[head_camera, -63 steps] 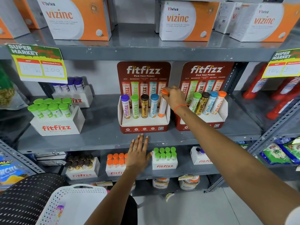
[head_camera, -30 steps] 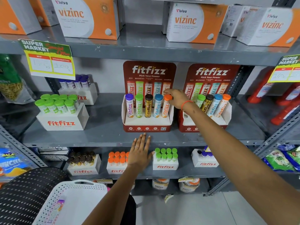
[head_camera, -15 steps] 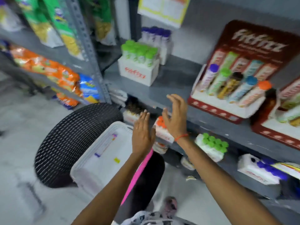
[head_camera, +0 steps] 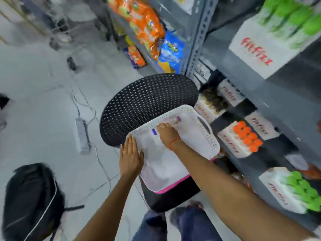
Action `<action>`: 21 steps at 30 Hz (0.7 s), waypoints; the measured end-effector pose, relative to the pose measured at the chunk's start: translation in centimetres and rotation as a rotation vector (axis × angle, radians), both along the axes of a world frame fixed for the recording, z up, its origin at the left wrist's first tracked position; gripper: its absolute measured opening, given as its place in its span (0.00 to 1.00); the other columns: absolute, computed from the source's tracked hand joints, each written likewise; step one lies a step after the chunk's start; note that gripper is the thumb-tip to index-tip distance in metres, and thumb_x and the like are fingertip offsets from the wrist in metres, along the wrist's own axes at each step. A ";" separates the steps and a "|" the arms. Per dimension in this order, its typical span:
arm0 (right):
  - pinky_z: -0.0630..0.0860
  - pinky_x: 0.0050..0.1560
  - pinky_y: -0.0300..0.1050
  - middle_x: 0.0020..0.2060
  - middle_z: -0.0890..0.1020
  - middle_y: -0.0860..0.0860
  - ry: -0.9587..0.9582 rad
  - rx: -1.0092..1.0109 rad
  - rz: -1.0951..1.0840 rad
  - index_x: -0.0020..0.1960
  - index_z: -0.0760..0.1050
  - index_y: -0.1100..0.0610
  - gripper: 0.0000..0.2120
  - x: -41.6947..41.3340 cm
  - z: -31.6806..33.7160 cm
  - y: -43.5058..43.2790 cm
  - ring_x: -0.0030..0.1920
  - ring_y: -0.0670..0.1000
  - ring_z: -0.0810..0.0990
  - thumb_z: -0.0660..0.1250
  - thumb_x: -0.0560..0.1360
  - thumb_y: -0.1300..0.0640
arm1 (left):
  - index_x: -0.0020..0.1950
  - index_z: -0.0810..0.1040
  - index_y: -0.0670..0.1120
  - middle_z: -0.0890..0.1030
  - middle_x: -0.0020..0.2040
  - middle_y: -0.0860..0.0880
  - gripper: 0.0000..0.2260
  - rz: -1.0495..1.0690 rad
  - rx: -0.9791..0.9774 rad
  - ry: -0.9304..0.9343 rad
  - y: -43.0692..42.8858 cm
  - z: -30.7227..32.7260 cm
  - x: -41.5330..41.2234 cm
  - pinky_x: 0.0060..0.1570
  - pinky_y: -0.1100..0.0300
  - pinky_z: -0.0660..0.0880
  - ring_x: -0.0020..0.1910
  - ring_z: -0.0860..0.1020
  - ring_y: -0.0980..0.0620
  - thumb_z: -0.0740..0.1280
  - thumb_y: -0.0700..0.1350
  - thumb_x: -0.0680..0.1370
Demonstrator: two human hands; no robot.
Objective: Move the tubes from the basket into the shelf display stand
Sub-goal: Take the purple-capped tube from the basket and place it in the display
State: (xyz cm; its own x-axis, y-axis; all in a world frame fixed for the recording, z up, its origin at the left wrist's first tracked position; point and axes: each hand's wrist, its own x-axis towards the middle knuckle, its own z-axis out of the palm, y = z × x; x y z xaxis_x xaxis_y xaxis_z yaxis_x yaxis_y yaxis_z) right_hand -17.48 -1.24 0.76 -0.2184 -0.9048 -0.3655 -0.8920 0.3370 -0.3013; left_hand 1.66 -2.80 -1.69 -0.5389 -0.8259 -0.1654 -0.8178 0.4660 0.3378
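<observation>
The white perforated basket (head_camera: 207, 136) sits on a black mesh chair (head_camera: 139, 101). On its floor lie two purple-capped tubes, one (head_camera: 154, 131) just left of my fingers and one (head_camera: 177, 119) further back. My right hand (head_camera: 167, 134) reaches down into the basket between them, its fingertips at the tubes. Blur hides whether the fingers grip anything. My left hand (head_camera: 130, 157) lies flat on the basket's near left rim and holds nothing. The red display stand is out of view.
Grey shelving (head_camera: 286, 105) runs along the right with white fitfizz boxes of orange-capped tubes (head_camera: 246, 136) and green-capped tubes (head_camera: 302, 192). Snack bags (head_camera: 149, 26) hang further back. A power strip (head_camera: 81, 134), cables and a black bag (head_camera: 29, 197) lie on the floor.
My view swung left and down from the display stands to the basket. My right hand left the orange-capped tube in the stand and dropped into the basket. My left hand moved from the shelf edge to the basket rim.
</observation>
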 end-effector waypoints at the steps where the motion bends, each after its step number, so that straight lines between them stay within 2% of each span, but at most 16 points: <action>1: 0.69 0.67 0.58 0.69 0.68 0.61 0.028 0.039 0.052 0.68 0.65 0.61 0.19 0.4 -0.4 -0.7 0.70 0.62 0.64 0.54 0.78 0.65 | 0.73 0.59 0.35 0.62 0.73 0.37 0.30 -0.003 0.008 -0.023 0.0 -0.7 0.6 0.70 0.44 0.58 0.71 0.62 0.40 0.49 0.54 0.78; 5: 0.70 0.65 0.59 0.71 0.65 0.59 0.129 0.164 0.139 0.71 0.64 0.54 0.20 1.3 -1.9 -1.8 0.73 0.64 0.56 0.52 0.80 0.64 | 0.73 0.57 0.34 0.60 0.73 0.36 0.33 -0.018 -0.004 -0.085 0.0 -1.9 1.0 0.70 0.45 0.59 0.72 0.61 0.40 0.41 0.59 0.79; 7: 0.70 0.64 0.55 0.69 0.67 0.60 0.223 0.224 0.189 0.69 0.66 0.56 0.19 1.5 -2.1 -1.9 0.71 0.65 0.59 0.52 0.79 0.65 | 0.74 0.52 0.36 0.55 0.75 0.39 0.34 -0.018 0.008 -0.114 0.2 -1.9 0.8 0.72 0.48 0.51 0.74 0.55 0.42 0.41 0.59 0.77; 9: 0.75 0.59 0.53 0.65 0.70 0.59 0.252 0.250 0.225 0.65 0.70 0.57 0.17 1.5 -2.2 -1.5 0.66 0.64 0.66 0.55 0.78 0.66 | 0.75 0.49 0.37 0.51 0.76 0.41 0.35 -0.020 0.005 -0.127 0.2 -2.2 0.9 0.72 0.50 0.45 0.75 0.50 0.45 0.37 0.60 0.76; 10: 0.78 0.52 0.51 0.61 0.75 0.58 0.270 0.193 0.221 0.60 0.74 0.56 0.14 1.4 -2.3 -1.2 0.61 0.62 0.72 0.60 0.76 0.64 | 0.75 0.49 0.38 0.52 0.76 0.41 0.36 -0.021 -0.004 -0.125 0.2 -2.3 1.0 0.72 0.50 0.45 0.75 0.50 0.45 0.35 0.61 0.77; 11: 0.81 0.42 0.45 0.52 0.81 0.54 0.312 0.135 0.229 0.51 0.80 0.54 0.10 1.3 -2.1 -1.0 0.53 0.57 0.79 0.69 0.71 0.60 | 0.75 0.50 0.37 0.52 0.76 0.41 0.37 -0.021 -0.008 -0.123 0.2 -2.3 1.0 0.72 0.50 0.46 0.75 0.50 0.45 0.33 0.63 0.76; 12: 0.78 0.29 0.38 0.40 0.84 0.48 0.342 0.146 0.233 0.40 0.82 0.50 0.09 1.1 -1.5 -0.7 0.42 0.51 0.82 0.76 0.60 0.57 | 0.75 0.51 0.37 0.53 0.76 0.41 0.38 -0.023 -0.008 -0.123 0.2 -2.2 1.0 0.72 0.50 0.48 0.75 0.51 0.45 0.32 0.63 0.76; 13: 0.73 0.20 0.33 0.31 0.82 0.46 0.352 0.117 0.233 0.32 0.80 0.48 0.11 0.9 -1.3 -0.4 0.33 0.47 0.82 0.78 0.52 0.57 | 0.74 0.52 0.36 0.54 0.75 0.40 0.39 -0.025 -0.007 -0.123 0.2 -2.1 1.0 0.72 0.49 0.48 0.75 0.52 0.44 0.31 0.63 0.76; 14: 0.69 0.17 0.33 0.28 0.81 0.46 0.346 0.046 0.235 0.30 0.79 0.49 0.12 0.5 -1.0 0.0 0.30 0.46 0.81 0.76 0.49 0.58 | 0.74 0.53 0.36 0.56 0.75 0.40 0.39 -0.030 -0.009 -0.127 0.2 -2.1 1.0 0.72 0.49 0.49 0.74 0.53 0.44 0.31 0.63 0.76; 16: 0.74 0.22 0.36 0.31 0.82 0.47 0.290 -0.114 0.172 0.38 0.79 0.51 0.17 -0.2 -0.1 1.2 0.34 0.50 0.81 0.76 0.51 0.62 | 0.74 0.54 0.36 0.56 0.75 0.39 0.38 -0.034 -0.015 -0.153 0.3 -1.7 0.7 0.72 0.49 0.47 0.75 0.53 0.43 0.32 0.62 0.77; 18: 0.81 0.33 0.43 0.40 0.84 0.53 0.211 -0.235 0.011 0.49 0.79 0.56 0.19 -1.0 2.0 2.4 0.40 0.56 0.82 0.77 0.59 0.62 | 0.75 0.53 0.37 0.54 0.76 0.39 0.34 -0.042 -0.020 -0.221 0.5 -1.3 0.4 0.72 0.49 0.42 0.75 0.51 0.43 0.37 0.58 0.77; 20: 0.80 0.48 0.51 0.50 0.81 0.60 -0.002 -0.322 -0.232 0.58 0.75 0.61 0.17 -2.0 3.8 3.8 0.49 0.61 0.79 0.71 0.70 0.62 | 0.75 0.53 0.37 0.53 0.76 0.39 0.30 -0.070 -0.049 -0.236 0.8 -0.9 -0.4 0.72 0.49 0.41 0.75 0.49 0.43 0.43 0.55 0.79; 21: 0.77 0.51 0.50 0.53 0.80 0.61 -0.076 -0.358 -0.326 0.60 0.73 0.62 0.17 -2.5 4.7 4.8 0.51 0.61 0.78 0.69 0.73 0.62 | 0.75 0.52 0.37 0.53 0.76 0.39 0.28 -0.093 -0.055 -0.225 1.0 -0.6 -1.0 0.72 0.48 0.40 0.75 0.49 0.43 0.46 0.53 0.80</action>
State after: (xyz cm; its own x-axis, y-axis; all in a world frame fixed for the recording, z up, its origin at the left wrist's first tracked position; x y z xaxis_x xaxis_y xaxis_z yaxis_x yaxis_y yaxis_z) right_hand -20.02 3.54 5.42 -0.4964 -0.8653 -0.0697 -0.7280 0.4587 -0.5095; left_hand 0.65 -1.85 -2.32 -0.5681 -0.7855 -0.2457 -0.8220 0.5557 0.1241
